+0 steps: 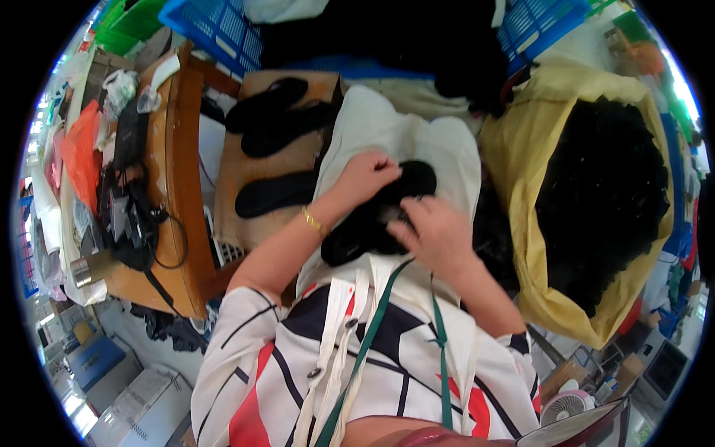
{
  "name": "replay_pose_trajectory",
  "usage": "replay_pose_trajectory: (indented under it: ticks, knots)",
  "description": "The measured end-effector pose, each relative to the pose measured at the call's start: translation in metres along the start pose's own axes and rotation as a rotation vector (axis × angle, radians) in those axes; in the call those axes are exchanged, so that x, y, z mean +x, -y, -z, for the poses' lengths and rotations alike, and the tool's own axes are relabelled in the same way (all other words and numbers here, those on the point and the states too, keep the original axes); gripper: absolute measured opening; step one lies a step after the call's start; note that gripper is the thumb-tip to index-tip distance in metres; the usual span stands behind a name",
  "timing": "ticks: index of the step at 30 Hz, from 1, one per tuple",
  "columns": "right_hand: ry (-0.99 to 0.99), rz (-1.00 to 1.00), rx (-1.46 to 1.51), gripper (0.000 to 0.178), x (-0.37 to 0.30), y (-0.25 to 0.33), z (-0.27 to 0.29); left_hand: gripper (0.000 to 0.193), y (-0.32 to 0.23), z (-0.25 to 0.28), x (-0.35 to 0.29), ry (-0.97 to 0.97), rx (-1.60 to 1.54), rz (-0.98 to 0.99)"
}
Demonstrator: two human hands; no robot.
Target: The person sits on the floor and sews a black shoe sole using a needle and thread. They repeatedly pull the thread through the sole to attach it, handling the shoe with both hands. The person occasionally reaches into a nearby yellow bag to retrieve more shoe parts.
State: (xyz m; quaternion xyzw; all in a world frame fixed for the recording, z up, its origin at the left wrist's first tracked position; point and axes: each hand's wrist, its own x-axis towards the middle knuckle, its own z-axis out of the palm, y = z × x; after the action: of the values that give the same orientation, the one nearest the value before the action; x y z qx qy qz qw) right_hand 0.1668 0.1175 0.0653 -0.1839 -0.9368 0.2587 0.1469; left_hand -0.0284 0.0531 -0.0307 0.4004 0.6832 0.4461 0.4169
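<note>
On the white cloth (350, 127) over my lap lie black insoles (346, 240), flat, sole-shaped pieces that overlap, so their outlines merge. My left hand (369, 176) is closed, its fingertips pinching the edge of the upper black piece (418, 179). My right hand (436, 232) hovers over the same pieces from the right, fingers bent and smeared by motion. Whether it grips anything does not show.
Several more black insoles (275, 194) rest on a brown cardboard sheet (231, 212) to the left. Beyond my lap stands a blue crate (216, 33) with black material. At right is a yellow sack (525, 216) of black pieces. A cluttered wooden table (167, 246) borders the left.
</note>
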Motion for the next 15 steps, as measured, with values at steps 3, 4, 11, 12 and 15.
replay_pose_trajectory:
  ticks: [3, 4, 11, 12, 15]
  knots:
    - [0.095, -0.288, 0.420, 0.030, -0.010, 0.010, -0.002, 0.012, -0.036, 0.002, -0.020, -0.061, 0.077, -0.125]
    - [0.057, -0.456, 0.711, 0.037, -0.017, -0.003, -0.019, 0.011, -0.048, 0.004, -0.023, 0.003, 0.083, -0.241]
    - [-0.393, -0.700, 1.844, 0.011, -0.014, -0.046, -0.006, 0.014, -0.050, 0.005, -0.049, 0.096, 0.433, -0.245]
    - [-0.436, -0.628, 1.825, 0.009, -0.020, -0.053, 0.004, 0.015, -0.048, 0.004, -0.049, 0.110, 0.486, -0.219]
    - [-0.523, -0.572, 1.797, 0.007, -0.039, -0.071, 0.025, 0.016, -0.047, 0.003, -0.056, 0.125, 0.547, -0.137]
